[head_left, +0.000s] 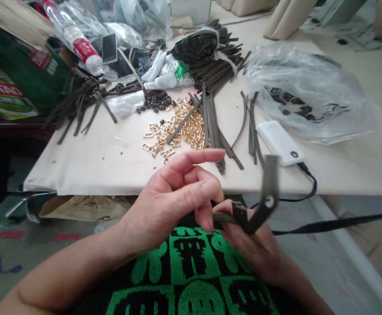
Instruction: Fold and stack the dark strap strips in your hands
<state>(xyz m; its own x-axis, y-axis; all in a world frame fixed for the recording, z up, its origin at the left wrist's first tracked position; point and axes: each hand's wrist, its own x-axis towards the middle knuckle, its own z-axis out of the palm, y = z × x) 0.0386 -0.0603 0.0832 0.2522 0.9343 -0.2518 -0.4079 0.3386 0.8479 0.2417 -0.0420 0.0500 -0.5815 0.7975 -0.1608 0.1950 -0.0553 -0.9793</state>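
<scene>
On the far left I see a green carton (29, 74) leaning at the desk's (95, 166) back corner. A plastic bottle (79, 43) with a red label lies beside it, and a phone (110, 48) stands just to the right of the bottle. Below them, loose dark strips (79, 109) fan out over the desk edge.

In the foreground, the left hand (177, 197) sits in front of the desk, above a green and black knit fabric (191, 271). Its thumb and bent fingers are closed on the near end of a dark strap (268, 183), while the index finger points out straight to the right. The strap is off the desk, held between the 2 hands, and it bends sharply upward at its right end. A small dark loop (238, 210) sits on it near the bend.

Behind the left hand, a heap of gold buckles (180, 127) lies mid-desk, with small dark rings (154, 101) just behind it. Straight strips (210, 122) cross the heap's right side. A tied bundle of strips (210, 48) rests further back.

The right hand (253, 245) lies under the strap, palm up, gripping it from below. I cannot make out its fingertips.

To the right, a white power bank (279, 142) lies near the desk edge, and its black cable (309, 183) drops over the side. A clear plastic bag (305, 96) holding dark pieces lies just behind it.
</scene>
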